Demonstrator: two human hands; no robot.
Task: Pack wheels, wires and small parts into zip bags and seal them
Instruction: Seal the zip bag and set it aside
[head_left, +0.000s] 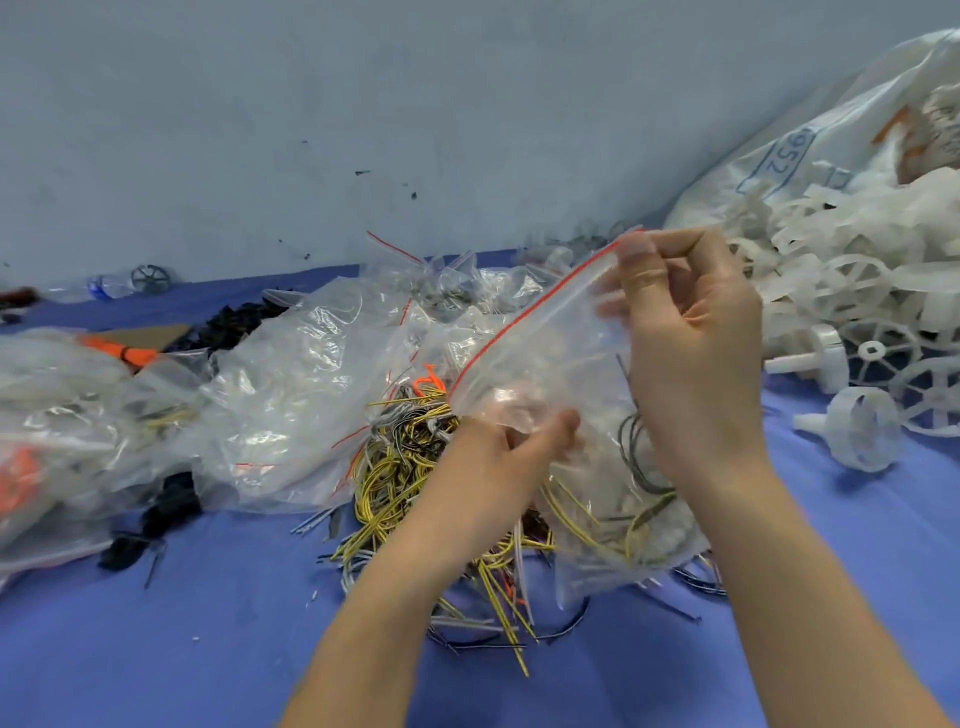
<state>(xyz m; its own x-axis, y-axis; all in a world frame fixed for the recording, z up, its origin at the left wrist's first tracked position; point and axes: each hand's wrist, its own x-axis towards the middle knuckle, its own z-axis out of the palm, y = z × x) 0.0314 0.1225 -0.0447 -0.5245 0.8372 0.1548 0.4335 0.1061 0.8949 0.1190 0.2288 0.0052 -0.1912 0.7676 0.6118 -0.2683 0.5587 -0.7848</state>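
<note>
Two hands, one held zip bag

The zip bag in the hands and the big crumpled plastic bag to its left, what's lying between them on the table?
In the head view, a tangled pile of yellow, grey and black wires lies between the zip bag and the crumpled plastic bag, with an orange clip at its top.

A blue cloth covers the table. Behind its far edge rises a pale grey-blue wall, flecked with small dark marks. At the far right corner slumps a large white sack with blue printed digits and an orange mark. Near the left edge lies a brown piece of cardboard, flat on the cloth. By the far left corner, against the wall, lies a clear plastic bottle on its side.
</note>
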